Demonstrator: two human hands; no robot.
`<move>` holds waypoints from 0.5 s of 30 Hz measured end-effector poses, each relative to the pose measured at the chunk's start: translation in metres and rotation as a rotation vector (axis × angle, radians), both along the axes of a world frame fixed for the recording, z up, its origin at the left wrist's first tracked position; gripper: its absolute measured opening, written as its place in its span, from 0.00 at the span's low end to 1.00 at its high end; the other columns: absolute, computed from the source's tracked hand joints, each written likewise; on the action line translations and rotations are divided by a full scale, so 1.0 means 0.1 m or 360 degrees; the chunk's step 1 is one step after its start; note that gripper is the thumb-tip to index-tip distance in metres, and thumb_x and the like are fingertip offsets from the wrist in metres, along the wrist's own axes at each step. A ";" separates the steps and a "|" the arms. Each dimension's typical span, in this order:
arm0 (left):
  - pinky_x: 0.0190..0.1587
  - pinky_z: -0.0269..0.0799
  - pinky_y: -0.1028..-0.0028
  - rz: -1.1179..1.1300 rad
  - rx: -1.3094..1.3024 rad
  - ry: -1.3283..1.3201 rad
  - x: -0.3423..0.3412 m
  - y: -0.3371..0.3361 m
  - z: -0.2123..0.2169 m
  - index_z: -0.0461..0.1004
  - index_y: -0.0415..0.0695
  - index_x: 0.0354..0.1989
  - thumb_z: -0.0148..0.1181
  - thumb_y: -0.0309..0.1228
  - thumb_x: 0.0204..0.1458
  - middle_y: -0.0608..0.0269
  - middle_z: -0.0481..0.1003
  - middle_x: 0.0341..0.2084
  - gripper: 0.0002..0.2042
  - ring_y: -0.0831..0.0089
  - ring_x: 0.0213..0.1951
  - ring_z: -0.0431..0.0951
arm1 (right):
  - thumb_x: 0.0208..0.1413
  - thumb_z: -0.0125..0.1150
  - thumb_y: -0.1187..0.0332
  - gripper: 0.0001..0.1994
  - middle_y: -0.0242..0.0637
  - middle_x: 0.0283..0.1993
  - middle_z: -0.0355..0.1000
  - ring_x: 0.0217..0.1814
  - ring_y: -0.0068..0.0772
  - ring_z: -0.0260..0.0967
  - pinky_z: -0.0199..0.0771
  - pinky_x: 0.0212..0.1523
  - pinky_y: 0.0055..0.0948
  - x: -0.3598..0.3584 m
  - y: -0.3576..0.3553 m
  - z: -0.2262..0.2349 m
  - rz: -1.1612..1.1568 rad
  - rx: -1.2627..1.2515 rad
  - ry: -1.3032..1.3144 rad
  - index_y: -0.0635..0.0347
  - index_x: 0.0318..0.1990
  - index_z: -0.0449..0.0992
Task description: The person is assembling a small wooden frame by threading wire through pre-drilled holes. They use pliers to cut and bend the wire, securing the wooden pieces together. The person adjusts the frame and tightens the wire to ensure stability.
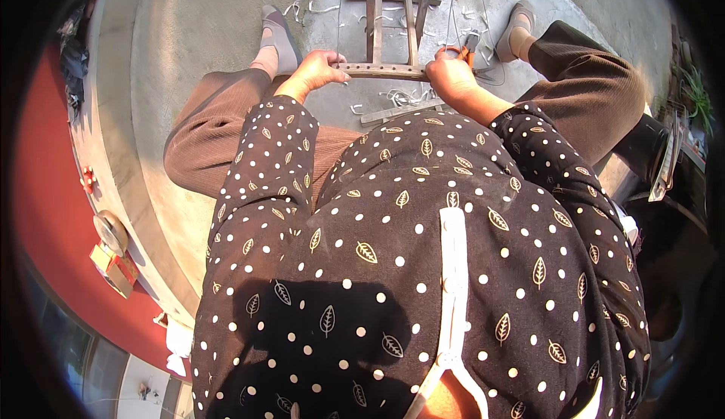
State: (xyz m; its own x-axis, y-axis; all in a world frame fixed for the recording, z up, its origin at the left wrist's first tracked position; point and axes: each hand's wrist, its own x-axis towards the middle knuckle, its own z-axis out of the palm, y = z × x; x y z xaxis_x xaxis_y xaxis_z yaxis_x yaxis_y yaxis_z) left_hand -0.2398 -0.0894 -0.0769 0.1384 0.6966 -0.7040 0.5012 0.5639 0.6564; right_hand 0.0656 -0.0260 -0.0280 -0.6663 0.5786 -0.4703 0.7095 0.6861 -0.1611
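Observation:
A wooden folding-stool frame [374, 26] stands between my feet, its crossed legs spread. Both of its long rails have a row of holes. My left hand [316, 73] pinches the left end of the near rail between thumb and fingers. At the right end of that rail, my right hand [451, 78] is closed round the wood, its fingertips partly hidden. Thin cords run between the two rails near their ends. Orange-handled scissors [468, 50] show just beyond my right hand; whether it touches them I cannot tell.
White cord scraps [296, 5] litter the grey concrete floor [204, 11]. A loose wooden piece [400, 111] lies near my lap with tangled white strips [408, 97]. My shoes flank the frame. At far left, a box [115, 269] sits by a red surface [57, 185].

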 end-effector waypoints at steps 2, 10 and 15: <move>0.35 0.70 0.75 -0.0060 0.0109 -0.0001 -0.03 -0.01 -0.02 0.76 0.39 0.42 0.71 0.29 0.34 0.67 0.76 0.28 0.22 0.79 0.30 0.72 | 0.45 0.56 0.72 0.06 0.47 0.33 0.72 0.32 0.43 0.76 0.77 0.30 0.37 -0.02 0.03 0.06 0.0020 0.0022 0.0000 0.62 0.28 0.80; 0.35 0.71 0.73 -0.0189 0.0200 0.0256 0.09 0.02 0.21 0.76 0.40 0.43 0.72 0.33 0.34 0.60 0.78 0.26 0.24 0.75 0.29 0.74 | 0.43 0.57 0.72 0.06 0.44 0.31 0.73 0.30 0.41 0.76 0.76 0.27 0.36 0.03 0.06 0.04 0.0033 0.0001 -0.0048 0.60 0.27 0.80; 0.35 0.70 0.70 -0.0385 0.0413 0.0410 0.09 0.04 0.24 0.75 0.40 0.42 0.71 0.37 0.36 0.57 0.77 0.26 0.24 0.71 0.29 0.75 | 0.44 0.56 0.73 0.06 0.46 0.33 0.73 0.32 0.44 0.76 0.77 0.31 0.37 0.02 0.10 0.02 -0.0071 -0.0006 0.0060 0.61 0.27 0.79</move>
